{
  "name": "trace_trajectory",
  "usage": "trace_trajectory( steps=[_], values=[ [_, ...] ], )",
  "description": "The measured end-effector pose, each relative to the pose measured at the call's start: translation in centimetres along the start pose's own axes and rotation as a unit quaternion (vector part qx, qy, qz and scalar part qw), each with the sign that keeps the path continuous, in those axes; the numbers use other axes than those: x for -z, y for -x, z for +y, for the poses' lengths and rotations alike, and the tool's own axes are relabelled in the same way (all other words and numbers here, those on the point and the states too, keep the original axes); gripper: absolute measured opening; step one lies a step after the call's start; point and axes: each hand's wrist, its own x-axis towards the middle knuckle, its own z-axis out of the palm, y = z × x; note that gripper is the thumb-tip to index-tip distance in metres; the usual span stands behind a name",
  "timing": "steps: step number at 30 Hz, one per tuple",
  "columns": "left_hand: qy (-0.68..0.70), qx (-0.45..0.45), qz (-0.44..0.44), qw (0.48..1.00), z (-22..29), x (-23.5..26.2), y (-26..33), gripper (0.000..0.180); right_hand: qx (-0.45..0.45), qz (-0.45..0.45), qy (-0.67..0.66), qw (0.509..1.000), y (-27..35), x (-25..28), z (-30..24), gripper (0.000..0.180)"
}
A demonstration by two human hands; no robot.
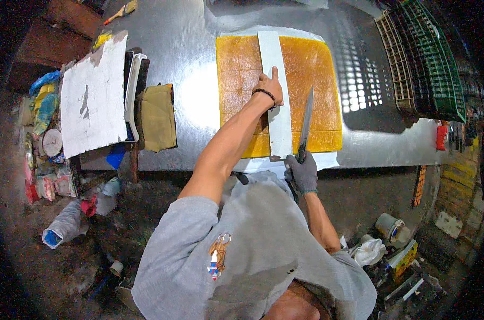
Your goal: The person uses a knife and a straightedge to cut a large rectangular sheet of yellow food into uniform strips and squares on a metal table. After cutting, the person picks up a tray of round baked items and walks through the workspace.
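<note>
A glossy amber slab [312, 64], scored with faint straight lines, lies on a white sheet [311, 160] on the metal table. I cannot tell what the slab is made of. Lengthwise across its middle runs a pale flat strip [280, 125], like a straightedge. My bare left hand [269, 88], with a dark beaded bracelet at the wrist, presses and holds this strip, one finger stretched along it. In a grey glove, my right hand [304, 173] grips a long knife [307, 120] at the slab's near edge. Its blade points away from me, over the slab right of the strip.
To the left stand a worn white board [93, 96] and a tan folded packet [158, 117]. A brush [122, 12] lies at the far left. Green and beige plastic crates [428, 58] rise at the right. A bucket [389, 226] sits on the floor at the right.
</note>
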Motion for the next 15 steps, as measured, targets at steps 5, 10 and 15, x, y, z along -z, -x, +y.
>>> trace_trajectory(
  steps=[5,10,15],
  values=[
    [-0.017,0.002,-0.011,1.000,0.4,0.7,0.8,0.127,0.047,-0.003,-0.015,0.999,-1.4,1.8,-2.3,0.037],
    [-0.027,-0.014,0.021,0.999,-0.2,0.1,0.3,0.129,0.192,-0.036,-0.095,0.976,-4.6,2.8,-9.5,0.048],
    [-0.038,-0.022,0.034,0.998,-0.2,-0.2,0.0,0.131,0.337,0.061,0.099,0.934,-14.6,-0.8,-8.6,0.051]
  ],
)
